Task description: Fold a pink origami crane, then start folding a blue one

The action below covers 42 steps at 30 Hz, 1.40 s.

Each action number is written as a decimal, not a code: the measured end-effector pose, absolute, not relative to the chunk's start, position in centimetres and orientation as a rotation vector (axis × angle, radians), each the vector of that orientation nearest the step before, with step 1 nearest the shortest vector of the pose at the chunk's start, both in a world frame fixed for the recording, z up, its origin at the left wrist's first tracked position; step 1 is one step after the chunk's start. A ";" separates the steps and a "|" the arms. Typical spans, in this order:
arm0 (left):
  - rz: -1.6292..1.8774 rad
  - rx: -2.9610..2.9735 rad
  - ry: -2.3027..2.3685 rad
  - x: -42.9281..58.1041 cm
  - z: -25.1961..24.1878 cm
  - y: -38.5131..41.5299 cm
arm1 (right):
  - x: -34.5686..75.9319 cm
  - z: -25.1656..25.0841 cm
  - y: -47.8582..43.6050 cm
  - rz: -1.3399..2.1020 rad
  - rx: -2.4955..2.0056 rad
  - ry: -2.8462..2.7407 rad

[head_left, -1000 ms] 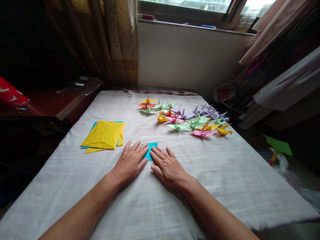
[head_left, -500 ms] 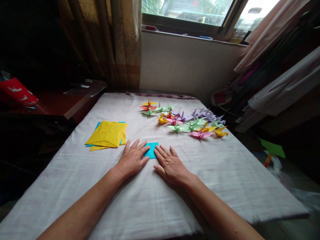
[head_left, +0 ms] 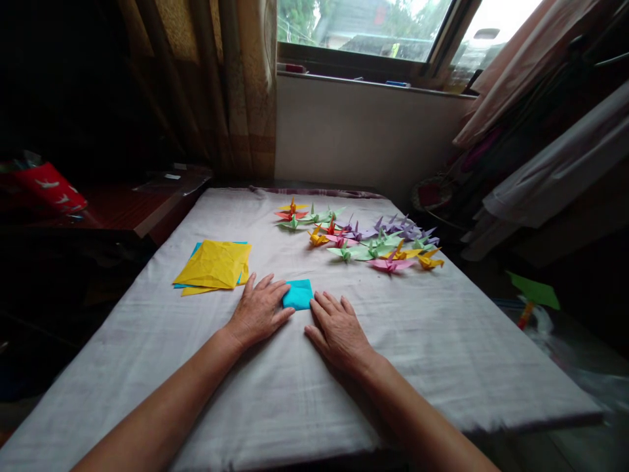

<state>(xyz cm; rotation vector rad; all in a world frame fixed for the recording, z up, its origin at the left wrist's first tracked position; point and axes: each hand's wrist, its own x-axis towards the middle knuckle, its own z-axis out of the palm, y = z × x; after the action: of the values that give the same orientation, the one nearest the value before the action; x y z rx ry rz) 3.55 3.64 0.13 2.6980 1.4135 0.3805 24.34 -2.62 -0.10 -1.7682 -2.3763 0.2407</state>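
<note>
A small folded square of blue paper lies flat on the cloth-covered table between my hands. My left hand rests palm down with its fingers spread, the fingertips touching the paper's left edge. Just right of the paper lies my right hand, flat and open, its fingertips at the lower right corner. Left of my left hand is a stack of yellow and blue paper sheets. Several folded paper cranes in yellow, red, green, purple and pink stand beyond my right hand.
A red container with white bird shapes stands on a dark wooden side table at the left. Behind are a curtain and a window. Clothes hang at the right, and a green paper piece is beside the table.
My right hand has slid a little right and toward me, off the blue paper, uncovering its right side. The left hand stays nearly in place. The view has tilted slightly.
</note>
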 end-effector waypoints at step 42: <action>0.612 2.771 1.258 3.6 0.5 2.2 | 26.7 -2.5 0.8 0.271 -1.244 -2.143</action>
<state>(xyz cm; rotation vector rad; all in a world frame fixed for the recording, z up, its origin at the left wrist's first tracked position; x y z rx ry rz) 3.58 2.23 0.53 2.7715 1.2580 0.6118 26.73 0.75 -2.50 -1.2443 -2.1429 0.2711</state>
